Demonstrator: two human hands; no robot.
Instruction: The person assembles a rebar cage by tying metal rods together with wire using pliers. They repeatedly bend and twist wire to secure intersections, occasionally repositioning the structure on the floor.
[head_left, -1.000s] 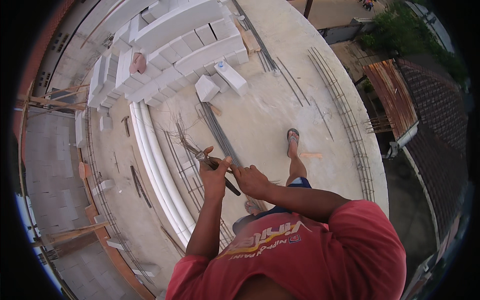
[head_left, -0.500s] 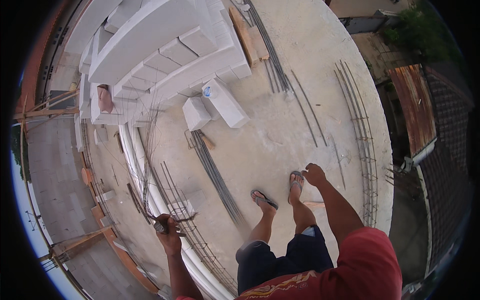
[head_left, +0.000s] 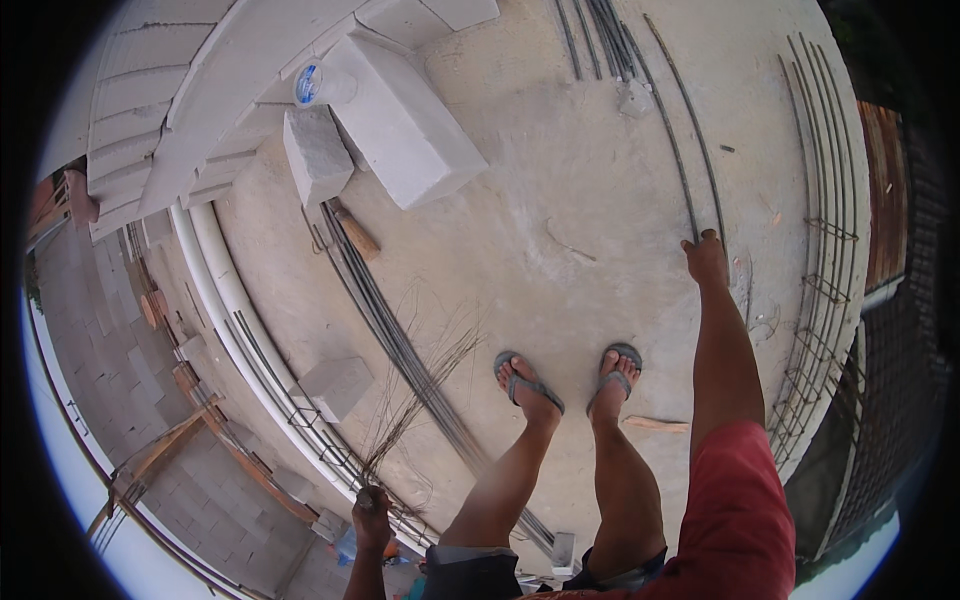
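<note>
My left hand [head_left: 372,520] is closed round a bundle of thin tie wires [head_left: 410,400], whose loose ends fan out upward over the floor. Out to the right, my right hand [head_left: 707,260] reaches down to the near ends of two long steel rods [head_left: 680,160] lying on the concrete. The left rod runs in between its thumb and curled fingers; the other passes close beside the hand. The fingers partly hide the rod ends.
White blocks [head_left: 415,125] stand at upper left, with a plastic cup [head_left: 312,85] on one. A bundle of rods [head_left: 375,290] crosses the floor left of my feet. White pipes [head_left: 235,310] lie farther left. A rebar cage [head_left: 825,260] runs along the slab's right edge.
I have bent lower, and the floor appears closer. My right hand has moved forward to the rods. The tie wires have swung rightward, still in my left hand. Both feet now stand side by side.
</note>
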